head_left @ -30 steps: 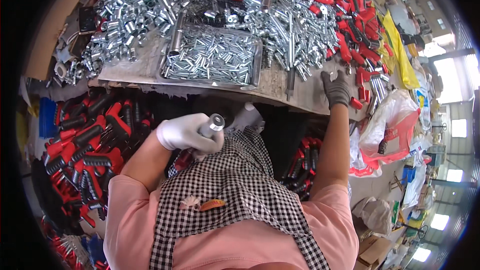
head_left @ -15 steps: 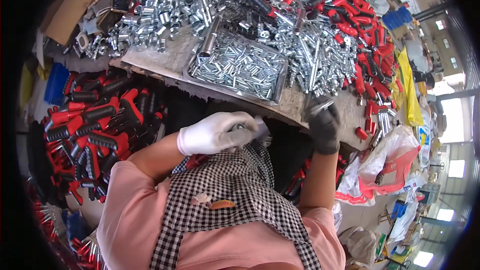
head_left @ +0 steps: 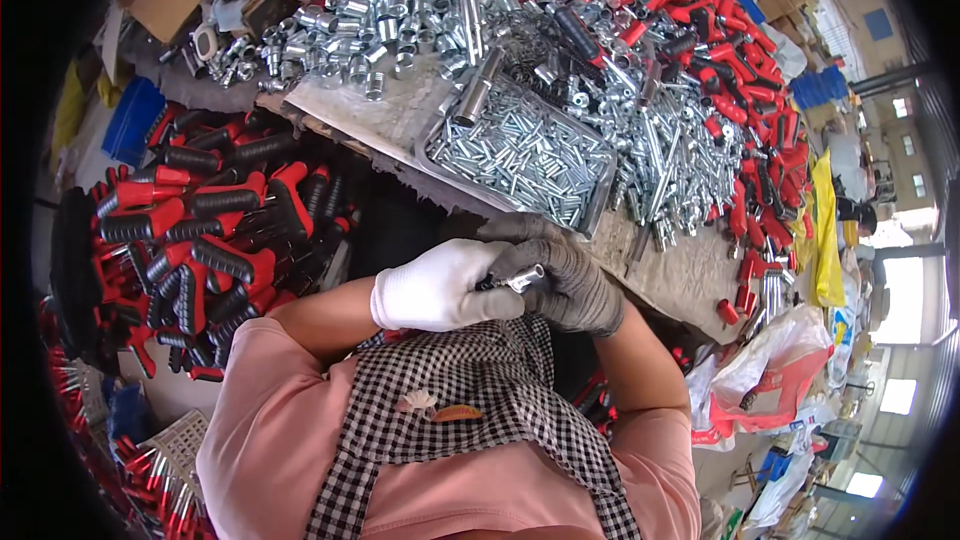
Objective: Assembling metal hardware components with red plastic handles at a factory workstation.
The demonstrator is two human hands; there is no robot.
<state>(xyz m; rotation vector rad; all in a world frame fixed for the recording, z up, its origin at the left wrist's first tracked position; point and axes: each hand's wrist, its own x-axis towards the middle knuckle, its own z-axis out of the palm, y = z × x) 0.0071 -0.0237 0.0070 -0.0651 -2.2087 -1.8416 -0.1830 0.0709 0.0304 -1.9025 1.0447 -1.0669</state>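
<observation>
In front of my apron my two gloved hands meet. My left hand (head_left: 435, 285), in a white glove, is closed around a small shiny metal part (head_left: 526, 279), whose rounded end shows between the hands. My right hand (head_left: 572, 285), in a grey glove, presses against that part from the other side with bent fingers; most of what lies inside both grips is hidden. Just beyond the hands, at the bench edge, a clear plastic tray (head_left: 600, 202) holds many short metal pins (head_left: 520, 165). A metal tube (head_left: 480, 88) leans on the tray's left rim.
Heaped metal sockets (head_left: 375, 35) cover the far bench. Long rods and screws (head_left: 670, 165) lie right of the tray, with red-and-black handles (head_left: 735, 70) beyond. More red-and-black handles (head_left: 225, 205) are piled at my left. A white-and-red sack (head_left: 775, 370) stands at right.
My right hand has come from the rod pile at the bench edge, where it held a slim metal piece, leftward to my left hand. The view has turned, shifting the bench rightward.
</observation>
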